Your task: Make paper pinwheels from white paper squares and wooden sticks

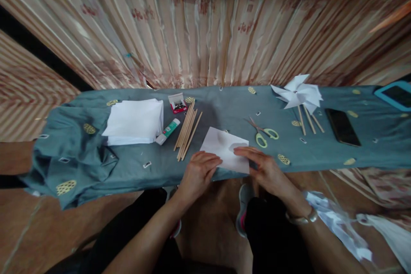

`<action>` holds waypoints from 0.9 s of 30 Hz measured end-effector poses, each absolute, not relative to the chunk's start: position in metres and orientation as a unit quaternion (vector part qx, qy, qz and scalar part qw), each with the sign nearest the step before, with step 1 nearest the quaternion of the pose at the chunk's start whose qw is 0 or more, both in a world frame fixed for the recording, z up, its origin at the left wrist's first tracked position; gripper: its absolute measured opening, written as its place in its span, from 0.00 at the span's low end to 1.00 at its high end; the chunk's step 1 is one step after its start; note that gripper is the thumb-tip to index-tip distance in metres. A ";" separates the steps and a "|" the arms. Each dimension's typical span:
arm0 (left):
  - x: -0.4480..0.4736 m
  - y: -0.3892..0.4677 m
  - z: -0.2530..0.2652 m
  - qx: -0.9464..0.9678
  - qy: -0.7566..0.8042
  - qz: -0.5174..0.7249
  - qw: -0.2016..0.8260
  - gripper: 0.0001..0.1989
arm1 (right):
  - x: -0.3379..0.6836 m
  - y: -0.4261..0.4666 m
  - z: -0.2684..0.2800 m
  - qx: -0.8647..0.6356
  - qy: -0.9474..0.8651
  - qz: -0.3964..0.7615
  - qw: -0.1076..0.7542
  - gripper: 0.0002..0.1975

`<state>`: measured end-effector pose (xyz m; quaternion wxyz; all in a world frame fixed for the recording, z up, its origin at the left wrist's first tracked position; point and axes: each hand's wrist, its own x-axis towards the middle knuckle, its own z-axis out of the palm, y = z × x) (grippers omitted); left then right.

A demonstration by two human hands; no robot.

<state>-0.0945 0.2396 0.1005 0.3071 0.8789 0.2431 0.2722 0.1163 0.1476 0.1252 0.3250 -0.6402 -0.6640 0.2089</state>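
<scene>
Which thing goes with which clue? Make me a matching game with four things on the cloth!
Things
1. Scissors
2. Phone
3. Paper stack
4. Single paper sheet

Clues
A. Left of the wooden sticks
B. Touched by the left hand and right hand
C. Light green handles
D. Black and flat

Pairs: 1-C, 2-D, 3-A, 4-B

A plain white sheet of paper (pixel 229 154) lies roughly flat at the six o'clock edge of the bench (pixel 234 107), set askew, one corner pointing to eleven o'clock; soft grey shading marks its upper surface.
</scene>
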 end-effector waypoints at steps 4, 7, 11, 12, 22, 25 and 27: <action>-0.088 0.233 0.101 0.854 0.243 0.286 0.360 0.12 | 0.129 0.152 0.131 -0.686 -0.556 0.294 0.365 0.10; -0.088 0.229 0.101 0.830 0.288 0.283 0.385 0.16 | 0.128 0.160 0.131 -0.698 -0.523 0.318 0.370 0.11; -0.092 0.227 0.098 0.802 0.344 0.268 0.409 0.25 | 0.125 0.177 0.120 -0.696 -0.510 0.319 0.392 0.11; -0.094 0.226 0.097 0.801 0.349 0.265 0.408 0.26 | 0.124 0.182 0.116 -0.694 -0.505 0.321 0.401 0.11; -0.101 0.231 0.098 0.825 0.338 0.268 0.364 0.23 | 0.108 0.216 0.105 -0.715 -0.541 0.257 0.361 0.16; -0.104 0.234 0.099 0.840 0.342 0.261 0.331 0.19 | 0.104 0.221 0.106 -0.718 -0.562 0.232 0.339 0.15; -0.107 0.236 0.100 0.852 0.345 0.254 0.302 0.17 | 0.102 0.222 0.106 -0.721 -0.570 0.220 0.326 0.16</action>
